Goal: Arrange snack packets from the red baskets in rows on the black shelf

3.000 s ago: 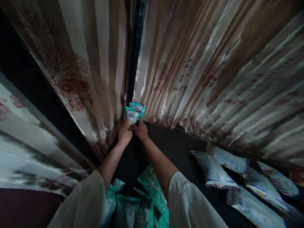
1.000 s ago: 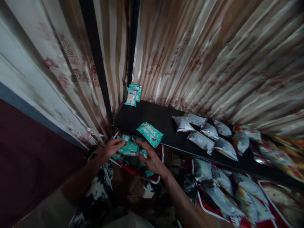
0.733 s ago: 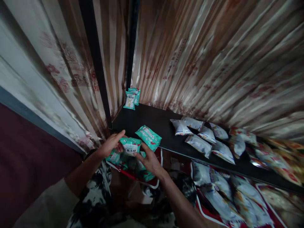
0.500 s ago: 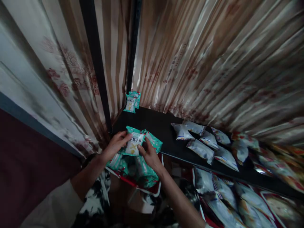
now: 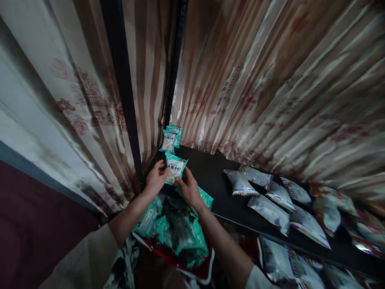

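Note:
A teal and white snack bag (image 5: 175, 168) is held upright between my two hands, its printed front towards me. My left hand (image 5: 158, 176) grips its left edge, and my right hand (image 5: 190, 186) pinches the lower right side with the thumb on the front. Below them is a red basket with a white rim (image 5: 210, 263), filled with more teal snack bags (image 5: 180, 233). Another teal bag (image 5: 207, 197) lies by my right wrist, partly hidden. In the shelf's far corner several matching bags (image 5: 169, 141) stand upright, one in front of another.
The black shelf (image 5: 207, 166) runs to the right and carries several white snack bags (image 5: 269, 212). Another container (image 5: 259, 253) of white bags is below its edge. Pleated curtains (image 5: 234, 80) hang behind and at left, with dark posts (image 5: 176, 60) at the corner.
Both hands have moved the held bag forward, nearer the bags in the shelf corner. The view has shifted, so more of the basket shows.

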A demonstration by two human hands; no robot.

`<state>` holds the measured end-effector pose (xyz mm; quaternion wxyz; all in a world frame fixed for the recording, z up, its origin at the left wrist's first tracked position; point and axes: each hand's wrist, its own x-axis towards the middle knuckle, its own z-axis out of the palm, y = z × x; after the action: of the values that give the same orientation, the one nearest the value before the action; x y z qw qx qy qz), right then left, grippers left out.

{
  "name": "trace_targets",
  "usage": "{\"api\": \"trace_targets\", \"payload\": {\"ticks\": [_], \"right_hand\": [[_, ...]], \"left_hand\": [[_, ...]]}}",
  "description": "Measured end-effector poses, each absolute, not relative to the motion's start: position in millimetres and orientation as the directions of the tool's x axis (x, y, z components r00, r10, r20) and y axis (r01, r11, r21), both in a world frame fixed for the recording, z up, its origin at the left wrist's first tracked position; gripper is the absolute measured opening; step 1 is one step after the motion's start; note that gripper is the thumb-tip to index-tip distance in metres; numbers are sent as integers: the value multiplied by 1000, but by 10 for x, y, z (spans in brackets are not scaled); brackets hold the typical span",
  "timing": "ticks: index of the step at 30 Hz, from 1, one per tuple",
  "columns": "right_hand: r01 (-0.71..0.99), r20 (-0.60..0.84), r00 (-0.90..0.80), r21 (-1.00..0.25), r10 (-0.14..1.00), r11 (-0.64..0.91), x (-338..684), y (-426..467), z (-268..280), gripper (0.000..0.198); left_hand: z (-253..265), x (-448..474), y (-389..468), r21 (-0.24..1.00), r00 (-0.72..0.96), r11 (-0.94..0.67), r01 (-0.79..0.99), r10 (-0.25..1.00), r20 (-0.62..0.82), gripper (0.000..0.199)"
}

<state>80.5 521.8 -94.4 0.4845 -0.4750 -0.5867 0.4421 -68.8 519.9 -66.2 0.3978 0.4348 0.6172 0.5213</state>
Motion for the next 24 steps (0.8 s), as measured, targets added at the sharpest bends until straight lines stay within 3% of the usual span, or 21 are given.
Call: {"api": "trace_targets", "payload": {"ticks": [4,11,18,24], "right_hand": [[201,150,30,-969,988,141,732,5613,-1063,60],[298,153,-5,-943,988,147,685,6046,-1229,59],[352,148,-23,-925,989,146,594,6289,-1246,55],[500,115,-64,-856,991,131,507,6499,-1160,57]], "left_hand": [[-662,-636,5369,972,-289,81,221,957,-14,48],[-764,-582,5548,928,-220,65,366,975,19,44],[-850,-612,5763,926,-239,99,363,971,-9,48],[-964,-692,5918,939,-247,132,318,968,-53,49]]}}
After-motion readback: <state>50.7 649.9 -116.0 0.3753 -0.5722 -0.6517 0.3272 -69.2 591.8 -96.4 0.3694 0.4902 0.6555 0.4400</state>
